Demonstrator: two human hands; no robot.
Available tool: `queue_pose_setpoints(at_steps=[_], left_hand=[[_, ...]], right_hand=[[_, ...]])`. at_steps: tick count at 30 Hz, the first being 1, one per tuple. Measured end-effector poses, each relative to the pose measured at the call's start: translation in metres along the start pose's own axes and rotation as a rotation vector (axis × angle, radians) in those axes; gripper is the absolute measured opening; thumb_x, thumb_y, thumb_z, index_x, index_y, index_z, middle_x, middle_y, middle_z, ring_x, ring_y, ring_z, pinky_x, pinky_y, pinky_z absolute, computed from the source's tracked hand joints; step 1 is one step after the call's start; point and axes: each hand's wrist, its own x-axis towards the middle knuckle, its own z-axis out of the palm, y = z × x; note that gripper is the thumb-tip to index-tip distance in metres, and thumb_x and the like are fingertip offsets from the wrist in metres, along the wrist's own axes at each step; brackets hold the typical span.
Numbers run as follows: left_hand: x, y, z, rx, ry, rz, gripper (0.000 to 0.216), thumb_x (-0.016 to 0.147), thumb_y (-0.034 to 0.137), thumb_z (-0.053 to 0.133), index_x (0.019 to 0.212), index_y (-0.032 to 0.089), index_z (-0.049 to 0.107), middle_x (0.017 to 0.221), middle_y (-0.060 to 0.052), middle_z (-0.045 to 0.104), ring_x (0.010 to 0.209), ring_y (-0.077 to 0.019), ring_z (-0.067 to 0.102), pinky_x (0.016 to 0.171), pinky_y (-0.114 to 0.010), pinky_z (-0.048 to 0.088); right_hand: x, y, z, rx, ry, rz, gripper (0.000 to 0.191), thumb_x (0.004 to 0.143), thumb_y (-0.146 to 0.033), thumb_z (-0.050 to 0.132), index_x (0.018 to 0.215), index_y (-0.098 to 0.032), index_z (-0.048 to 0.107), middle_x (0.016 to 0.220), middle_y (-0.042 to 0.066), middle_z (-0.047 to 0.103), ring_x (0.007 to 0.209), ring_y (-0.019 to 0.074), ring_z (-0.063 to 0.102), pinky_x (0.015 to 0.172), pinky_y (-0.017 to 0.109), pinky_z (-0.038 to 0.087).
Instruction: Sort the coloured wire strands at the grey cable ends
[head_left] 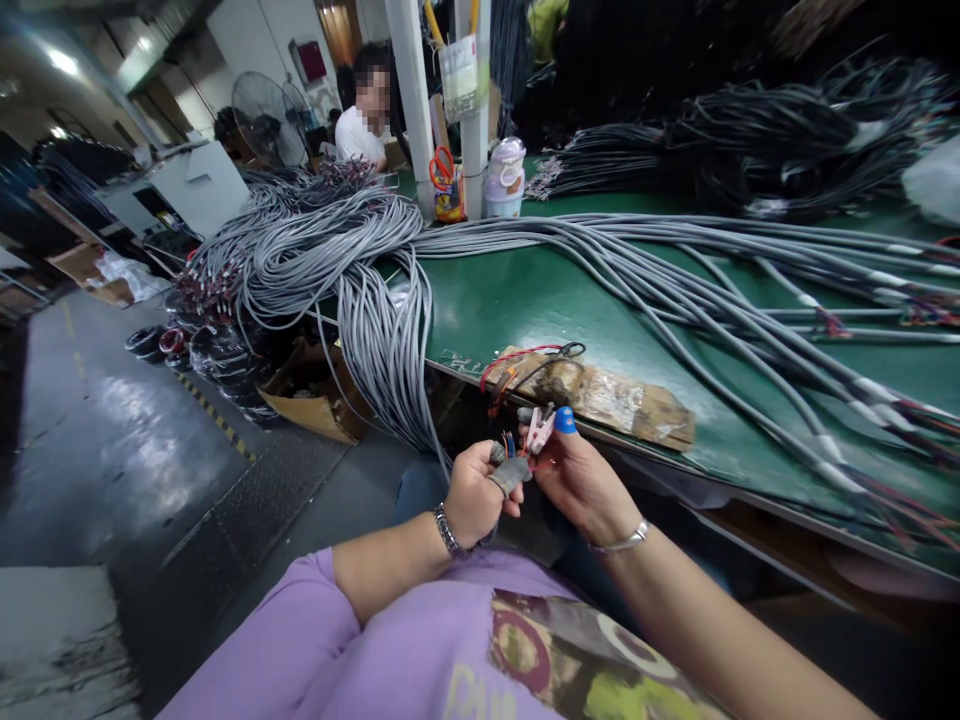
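Observation:
My left hand (474, 492) is closed in front of my body, with grey coverings on its fingertips. Thin coloured wires (509, 443), orange and blue, stick up from between its fingers. Close beside it, my right hand (583, 478) is closed in a pinch, a blue cover on one fingertip. Held in that pinch is a small pale pink clip-like piece (538, 432). Red wire strands show between the two hands. Just beyond them a worn wooden board (622, 403) lies at the table edge, with a red and a black lead on it.
Grey cables (322, 240) lie in a large bundle on the green table (480, 300) and hang over its edge. More run to the right; black cables (757, 130) lie behind. A post (474, 130) holds scissors beside a lilac cup (505, 178). A person (364, 125) sits beyond.

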Motion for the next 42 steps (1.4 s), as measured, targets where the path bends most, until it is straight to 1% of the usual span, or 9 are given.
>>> queue_pose_setpoints(at_steps=[6, 9, 13, 19, 24, 28, 33, 39, 42], left_hand=[[-0.008, 0.006, -0.004, 0.024, -0.002, -0.01, 0.042, 0.07, 0.055, 0.069, 0.072, 0.016, 0.053, 0.051, 0.004, 0.054, 0.037, -0.0061, 0.044, 0.036, -0.018, 0.037], [-0.013, 0.007, -0.006, 0.078, -0.041, -0.04, 0.042, 0.067, 0.055, 0.071, 0.071, 0.016, 0.054, 0.051, 0.003, 0.054, 0.04, -0.007, 0.047, 0.039, -0.018, 0.04], [-0.013, 0.006, -0.009, 0.168, -0.131, -0.101, 0.038, 0.066, 0.048, 0.074, 0.068, 0.016, 0.054, 0.052, 0.002, 0.056, 0.043, -0.009, 0.052, 0.043, -0.02, 0.044], [-0.004, 0.003, -0.013, 0.271, -0.413, -0.385, 0.035, 0.06, 0.039, 0.077, 0.07, 0.014, 0.055, 0.05, -0.001, 0.06, 0.042, -0.0134, 0.057, 0.042, -0.023, 0.044], [-0.003, 0.001, -0.015, 0.154, -0.24, -0.344, 0.039, 0.061, 0.046, 0.075, 0.073, 0.015, 0.054, 0.052, -0.001, 0.061, 0.042, -0.0129, 0.058, 0.043, -0.022, 0.045], [-0.003, -0.002, -0.015, 0.053, -0.075, -0.229, 0.043, 0.063, 0.052, 0.073, 0.074, 0.014, 0.055, 0.053, 0.0, 0.061, 0.043, -0.0125, 0.058, 0.045, -0.023, 0.048], [-0.004, -0.005, -0.012, 0.043, -0.069, -0.177, 0.047, 0.062, 0.056, 0.074, 0.072, 0.014, 0.055, 0.055, -0.002, 0.062, 0.045, -0.0134, 0.06, 0.047, -0.024, 0.049], [-0.013, -0.001, -0.017, 0.184, -0.194, -0.11, 0.049, 0.063, 0.059, 0.073, 0.069, 0.014, 0.057, 0.057, -0.003, 0.062, 0.05, -0.013, 0.061, 0.051, -0.024, 0.05], [-0.018, -0.001, -0.02, 0.186, -0.164, -0.038, 0.047, 0.066, 0.058, 0.072, 0.069, 0.014, 0.057, 0.057, -0.003, 0.062, 0.05, -0.0121, 0.061, 0.053, -0.024, 0.051]], right_hand=[[-0.012, -0.009, -0.007, -0.078, -0.162, 0.185, 0.052, 0.065, -0.071, 0.068, 0.074, -0.02, 0.069, 0.072, 0.003, 0.066, 0.058, 0.014, 0.057, 0.058, 0.029, 0.051], [-0.016, -0.017, -0.015, -0.24, -0.289, 0.298, 0.042, 0.065, -0.059, 0.077, 0.073, -0.018, 0.069, 0.067, 0.002, 0.065, 0.06, 0.0147, 0.059, 0.061, 0.029, 0.051], [-0.018, -0.025, -0.018, -0.51, -0.331, 0.19, 0.031, 0.062, -0.041, 0.084, 0.067, -0.016, 0.066, 0.062, 0.0, 0.063, 0.055, 0.011, 0.054, 0.058, 0.025, 0.045], [-0.024, -0.026, -0.012, -0.826, -0.416, 0.098, 0.031, 0.066, -0.042, 0.08, 0.062, -0.016, 0.063, 0.054, -0.002, 0.059, 0.05, 0.0099, 0.046, 0.048, 0.023, 0.037], [-0.025, -0.017, -0.026, -0.59, -0.196, 0.021, 0.033, 0.069, -0.049, 0.077, 0.078, -0.018, 0.07, 0.071, 0.002, 0.067, 0.062, 0.013, 0.056, 0.061, 0.027, 0.049], [-0.032, -0.005, -0.039, -0.379, -0.037, 0.09, 0.038, 0.066, -0.052, 0.079, 0.089, -0.022, 0.07, 0.086, 0.005, 0.069, 0.066, 0.0145, 0.06, 0.064, 0.032, 0.054], [-0.043, 0.005, -0.032, -0.516, -0.081, 0.003, 0.03, 0.067, -0.046, 0.08, 0.075, -0.019, 0.068, 0.064, 0.0, 0.061, 0.057, 0.0117, 0.051, 0.055, 0.026, 0.044], [-0.039, -0.004, -0.013, -0.621, -0.214, -0.075, 0.029, 0.071, -0.046, 0.076, 0.068, -0.02, 0.064, 0.058, 0.0, 0.061, 0.055, 0.0135, 0.051, 0.055, 0.027, 0.041], [-0.035, -0.007, -0.006, -0.656, -0.232, -0.088, 0.03, 0.07, -0.048, 0.076, 0.068, -0.02, 0.064, 0.058, 0.0, 0.06, 0.054, 0.0134, 0.049, 0.054, 0.028, 0.04]])
